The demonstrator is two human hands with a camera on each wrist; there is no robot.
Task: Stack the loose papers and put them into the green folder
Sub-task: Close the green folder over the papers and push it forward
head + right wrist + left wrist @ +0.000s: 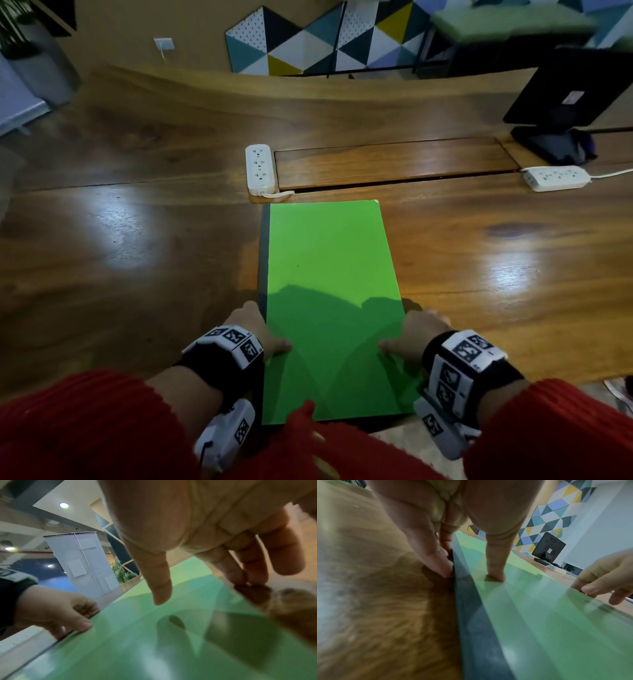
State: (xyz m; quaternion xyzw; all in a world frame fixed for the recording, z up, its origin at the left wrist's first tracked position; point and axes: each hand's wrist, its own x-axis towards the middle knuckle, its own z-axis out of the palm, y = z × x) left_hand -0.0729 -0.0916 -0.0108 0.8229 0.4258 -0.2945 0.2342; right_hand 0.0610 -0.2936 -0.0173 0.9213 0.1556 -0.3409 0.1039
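Observation:
The green folder (325, 257) lies shut on the wooden table (137, 240), with its dark spine (467, 601) on the left and its near end over the table's front edge. My left hand (270, 339) holds its near left side, thumb (496, 574) pressed on the cover and fingers (443, 568) curled against the spine. My right hand (411, 332) is at the near right edge. Its fingertips (248, 578) touch that edge, while the thumb (161, 596) hovers just above the cover. No loose papers show.
One white power strip (260, 168) lies just beyond the folder's far left corner and another (556, 178) at the right. A dark monitor (565, 89) on its stand is at the back right. A hatch panel (394, 161) is set into the tabletop.

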